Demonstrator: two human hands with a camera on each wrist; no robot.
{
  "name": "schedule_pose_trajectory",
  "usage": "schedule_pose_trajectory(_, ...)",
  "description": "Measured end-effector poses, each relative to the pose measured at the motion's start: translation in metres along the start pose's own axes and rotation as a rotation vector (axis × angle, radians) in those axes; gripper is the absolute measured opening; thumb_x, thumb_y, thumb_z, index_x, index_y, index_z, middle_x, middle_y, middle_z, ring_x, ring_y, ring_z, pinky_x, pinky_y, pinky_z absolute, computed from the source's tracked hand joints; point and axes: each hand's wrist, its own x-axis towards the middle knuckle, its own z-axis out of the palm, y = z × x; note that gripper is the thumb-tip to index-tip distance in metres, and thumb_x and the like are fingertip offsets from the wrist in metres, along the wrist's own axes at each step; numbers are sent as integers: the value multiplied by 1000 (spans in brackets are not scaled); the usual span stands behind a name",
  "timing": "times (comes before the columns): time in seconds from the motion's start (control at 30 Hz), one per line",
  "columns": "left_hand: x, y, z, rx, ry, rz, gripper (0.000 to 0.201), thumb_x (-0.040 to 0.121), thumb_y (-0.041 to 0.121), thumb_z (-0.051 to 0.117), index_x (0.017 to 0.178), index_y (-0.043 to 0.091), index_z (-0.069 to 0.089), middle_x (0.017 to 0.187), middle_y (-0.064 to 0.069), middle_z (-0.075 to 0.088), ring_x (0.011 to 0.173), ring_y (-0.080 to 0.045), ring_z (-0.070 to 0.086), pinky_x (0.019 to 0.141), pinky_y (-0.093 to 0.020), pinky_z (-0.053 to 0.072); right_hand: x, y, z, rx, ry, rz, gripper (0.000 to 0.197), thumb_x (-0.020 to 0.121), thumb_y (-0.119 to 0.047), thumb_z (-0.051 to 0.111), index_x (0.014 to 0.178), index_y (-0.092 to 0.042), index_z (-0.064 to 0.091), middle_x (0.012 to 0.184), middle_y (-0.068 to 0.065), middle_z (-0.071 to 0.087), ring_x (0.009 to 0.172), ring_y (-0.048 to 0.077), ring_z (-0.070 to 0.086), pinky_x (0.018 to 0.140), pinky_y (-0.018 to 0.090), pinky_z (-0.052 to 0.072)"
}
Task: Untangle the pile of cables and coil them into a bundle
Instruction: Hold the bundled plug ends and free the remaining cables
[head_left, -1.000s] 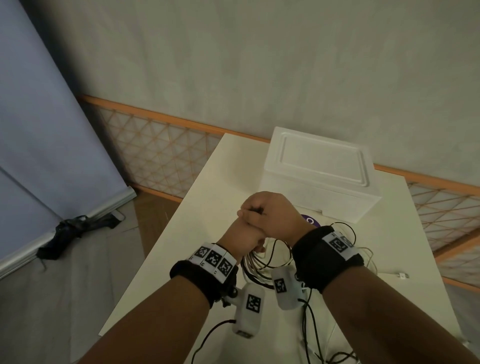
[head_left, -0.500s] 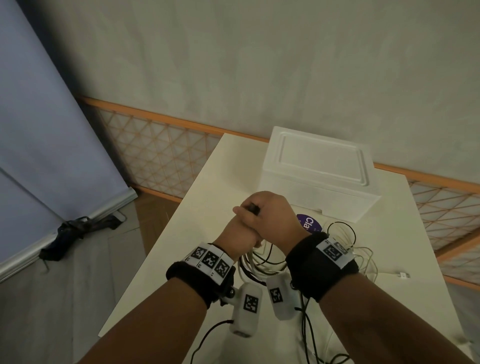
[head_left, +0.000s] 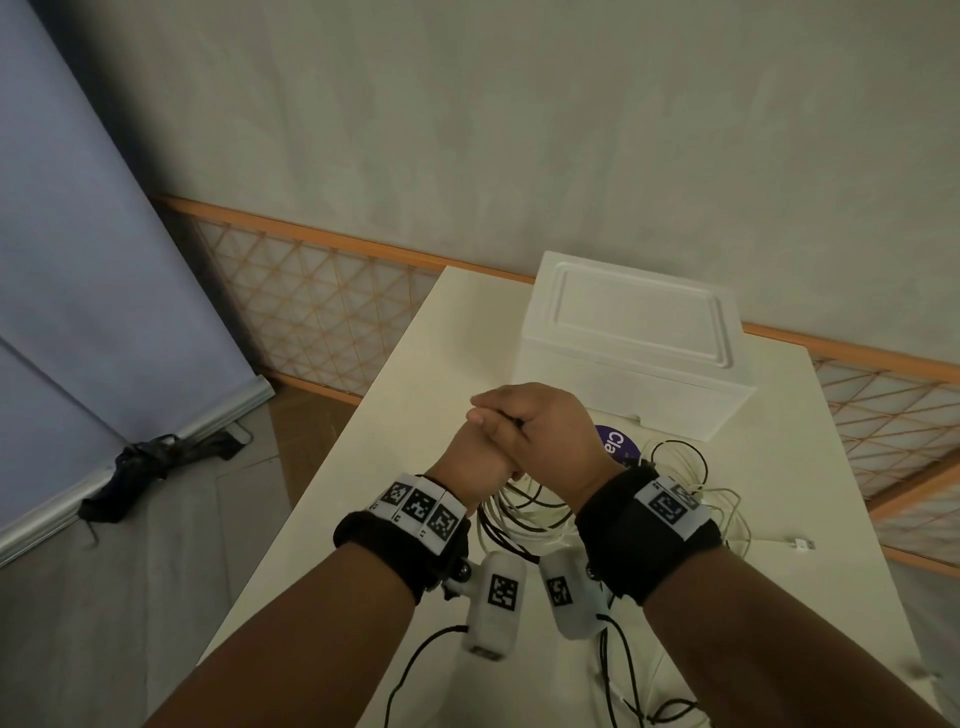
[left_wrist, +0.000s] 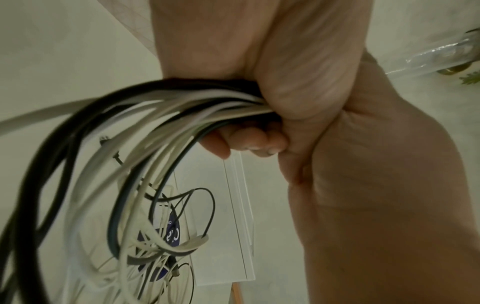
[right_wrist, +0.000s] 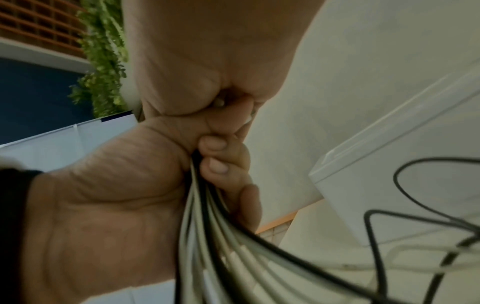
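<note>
left hand fisted round the cables, black and white loops hanging down to the table. right hand clamped over it, pinching a strand. both raised mid-table; white box beyond, loose connector far right.

Bare forearms, each wrist wrapped in a black band bearing white tiles with square black-and-white markers. A white marker-tagged camera pod hangs under each wrist, trailing a black lead.
</note>
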Motion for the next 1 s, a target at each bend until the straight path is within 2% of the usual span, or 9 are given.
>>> schedule_pose_trajectory(0.1, -5, 1, 5, -88, -4, -19, 19, 79, 23, 42, 79, 10, 57, 84, -25, 60, 77, -32, 58, 74, -48, 50, 3, 1, -7, -50, -142, -19, 52, 88, -52, 44, 119, -16, 66, 121, -1, 66, 115, 12, 57, 95, 17, 36)
schedule_pose_trajectory(0.23, -6, -2, 5, -258, -10, -73, 17, 90, 4, 49, 78, 13, 57, 68, -1, 54, 62, -13, 51, 58, -27, 44, 4, 5, -17, 327, -223, 98, 69, 79, -21, 74, 140, -20, 42, 145, -4, 44, 132, 5, 41, 109, 19, 29)
schedule_pose_trajectory(0.3, -5, 0, 4, -234, -19, -62, 8, 83, 12, 53, 79, 15, 59, 60, 8, 55, 56, -9, 49, 54, -24, 43, 3, 8, -24, 435, -164, 139, 76, 75, -23, 79, 141, -25, 40, 144, -12, 40, 130, -8, 36, 106, 9, 27)
schedule_pose_trajectory(0.37, -5, 4, 3, -231, -28, -74, 7, 81, 13, 52, 77, 14, 57, 53, 10, 52, 53, -10, 46, 54, -26, 45, 2, 7, -27, 334, -124, 97, 63, 79, -30, 75, 135, -26, 48, 138, -15, 45, 122, -19, 35, 100, 2, 27)
schedule_pose_trajectory(0.47, -5, 4, 5, -197, -75, -70, 20, 88, -1, 45, 75, 10, 56, 59, -1, 54, 56, -17, 49, 60, -34, 48, -1, 2, -21, 260, -126, -2, 35, 86, -31, 61, 118, -17, 66, 120, -9, 62, 115, -5, 52, 99, 13, 38)
schedule_pose_trajectory(0.63, -4, 5, 4, -166, -105, -70, 27, 72, 19, 52, 78, -5, 61, 70, -17, 62, 70, -29, 61, 74, -50, 52, 0, -5, -16, 201, -79, 58, 29, 91, -32, 50, 97, -15, 74, 90, -16, 68, 89, 1, 61, 80, 18, 46)
schedule_pose_trajectory(0.73, -4, 12, 3, -230, -75, -51, 36, 74, 25, 48, 85, -7, 60, 79, -20, 61, 77, -32, 60, 76, -50, 51, 4, -11, -25, 58, -131, 8, 31, 97, -31, 47, 110, -16, 70, 109, -4, 70, 107, 7, 60, 91, 23, 45)
schedule_pose_trajectory(0.87, -4, 11, 5, -324, -52, -103, 11, 92, 7, 51, 95, 17, 52, 80, -1, 57, 70, -14, 58, 65, -29, 54, 12, -15, -34, -134, -331, 1, 49, 99, -46, 33, 136, -20, 50, 137, 1, 54, 138, 11, 33, 115, 34, 22)
schedule_pose_trajectory(1.0, -2, 6, 4, -271, -45, -21, 17, 87, 3, 55, 80, 17, 59, 63, 10, 58, 58, -6, 52, 58, -24, 46, 7, -4, -40, 230, -358, 122, 68, 92, -41, 56, 149, -27, 22, 154, -7, 27, 143, 4, 17, 113, 20, 17)
